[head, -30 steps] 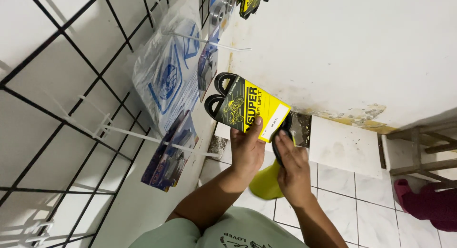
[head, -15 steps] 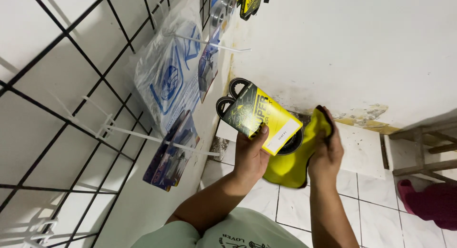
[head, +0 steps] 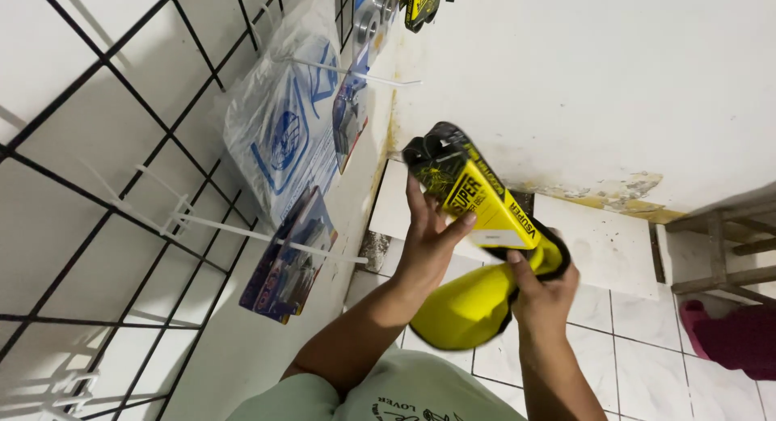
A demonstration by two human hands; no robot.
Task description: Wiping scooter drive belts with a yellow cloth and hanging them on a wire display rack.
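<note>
both hands up in front of the chest, nothing carrying the thing but the hands themselves; tiled floor [head: 630, 340] below, white wall [head: 614, 89] ahead.

the thing: a looped black belt in a yellow card sleeve [head: 477, 198]. long axis runs on a slant, upper left toward the wall grid, lower right toward the right hand. black loop end sticks out at the upper left, free of any finger.

left hand [head: 424, 247]: fingers wrapped around the sleeve near its middle, thumb on the near face, other fingers behind. closed on it, firm by the look. the sleeve rises up and away from this palm.

right hand [head: 540, 296]: fingers curled shut around the lower right end, where the black belt shows past the sleeve, and also bunched on a yellow cloth [head: 469, 308] that hangs below between the two wrists. how much of the grip is belt and how much cloth, cannot tell.

so both hands are on the one piece: left mid-length, right at the low end; the high loop end is nearer the left hand.

to the left: black wire grid panel [head: 121, 186] with white hooks, a clear plastic bag with blue print [head: 279, 138] and a dark carded packet [head: 291, 259] hanging from them, well apart from the hands. wooden frame [head: 719, 251] at the right edge.
</note>
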